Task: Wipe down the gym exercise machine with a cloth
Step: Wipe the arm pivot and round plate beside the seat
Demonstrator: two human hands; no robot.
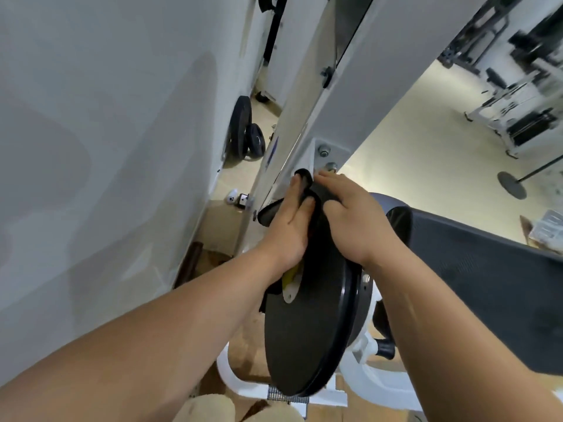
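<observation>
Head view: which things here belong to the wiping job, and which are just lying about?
In the job: black cloth, left hand, right hand, black disc, white machine frame.
Lying about: weight plates against the wall, small white items on the floor, far machines.

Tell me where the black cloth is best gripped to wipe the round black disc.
Take the black cloth by its bunched middle, coming from above: it drapes over the round black disc's top edge, where the left hand and right hand hold it.
</observation>
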